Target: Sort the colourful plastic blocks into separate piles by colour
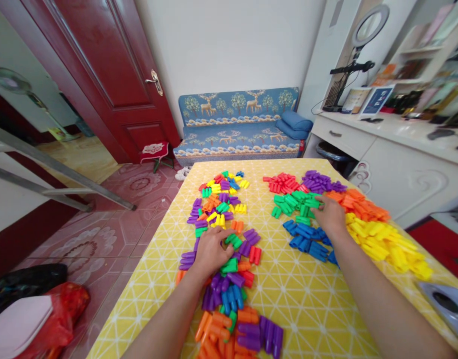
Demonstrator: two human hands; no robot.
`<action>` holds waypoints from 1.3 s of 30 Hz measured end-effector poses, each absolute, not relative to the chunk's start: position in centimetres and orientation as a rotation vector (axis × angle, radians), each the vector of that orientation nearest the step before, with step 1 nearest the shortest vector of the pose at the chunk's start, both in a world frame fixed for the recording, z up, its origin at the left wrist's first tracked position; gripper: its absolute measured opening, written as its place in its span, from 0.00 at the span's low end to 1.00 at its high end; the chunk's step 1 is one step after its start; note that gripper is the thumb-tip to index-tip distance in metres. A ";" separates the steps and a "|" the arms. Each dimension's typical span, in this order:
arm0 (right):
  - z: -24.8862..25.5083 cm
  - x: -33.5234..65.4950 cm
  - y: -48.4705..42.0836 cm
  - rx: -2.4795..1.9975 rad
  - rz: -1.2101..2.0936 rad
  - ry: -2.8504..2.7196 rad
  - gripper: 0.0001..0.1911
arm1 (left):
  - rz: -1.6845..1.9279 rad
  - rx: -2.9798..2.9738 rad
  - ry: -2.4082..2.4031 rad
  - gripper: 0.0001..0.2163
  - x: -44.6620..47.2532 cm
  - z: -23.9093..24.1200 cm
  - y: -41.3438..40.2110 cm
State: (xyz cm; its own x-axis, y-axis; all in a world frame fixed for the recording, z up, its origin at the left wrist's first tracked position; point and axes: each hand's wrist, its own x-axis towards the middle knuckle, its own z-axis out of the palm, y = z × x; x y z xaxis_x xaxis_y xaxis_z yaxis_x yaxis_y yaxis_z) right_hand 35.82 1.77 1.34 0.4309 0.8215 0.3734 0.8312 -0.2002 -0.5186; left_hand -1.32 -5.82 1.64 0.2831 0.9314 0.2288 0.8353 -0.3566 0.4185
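My left hand (211,251) rests on a mixed heap of small coloured plastic pieces (223,224) on the left half of a table with a yellow patterned cloth (289,294). Its fingers curl around a green piece (232,240). My right hand (329,214) reaches into the sorted side, fingers closed at the edge of the green pile (294,203); what they hold is hidden. Around it lie sorted piles: red (283,183), purple (322,181), orange (358,204), yellow (386,242) and blue (307,239).
A grey-lilac object (448,304) sits at the table's right edge. Behind the table stand a blue patterned sofa (238,124), a red door (113,75) and a white cabinet (393,154) with a ring light (369,27). Bags (34,309) lie on the tiled floor at left.
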 end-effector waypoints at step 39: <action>-0.2 19.8 -5.8 -1.535 0.094 -1.887 0.07 | 0.998 2.012 1.482 0.15 -1.4 0.5 -5.4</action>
